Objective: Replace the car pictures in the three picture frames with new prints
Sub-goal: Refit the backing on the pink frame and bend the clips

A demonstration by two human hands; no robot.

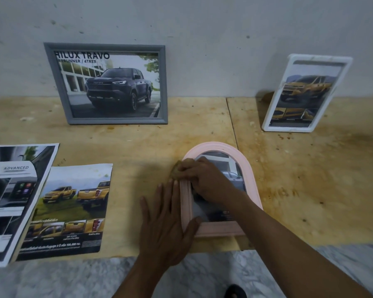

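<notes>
Three frames share the bench (289,179). A grey frame (110,83) at eleven o'clock and a white frame (306,93) at two o'clock both lean upright against the wall (202,29), most likely parked there so that the near edge of the bench is free as a work area. Each shows a car picture: a dark pickup in the grey one, a yellow pickup in the white one.

A pink arched frame (249,175) lies flat, face up, near the front edge at about five o'clock, where both hands can bear on it. The left hand (166,220) is spread flat, palm down, its fingers (172,190) wide and lying along the frame's left rail, thumb at the lower left corner; I judge it is there to pin the frame so it cannot slide. The right hand (205,179) reaches across the glass with its fingers curled around a small brownish wad (179,168), perhaps a cloth or sponge, at the upper left of the opening. That looks like wiping the glass, though the wad is too blurred to name surely. A grey car picture shows in the opening; I cannot tell whether it is the old one or the new.

Two loose sheets lie flat at nine o'clock, well apart from the pink frame: a yellow-truck print (73,207) and, overlapping its left edge, an interior print (11,201). They are within the left hand's reach yet clear of the work.
</notes>
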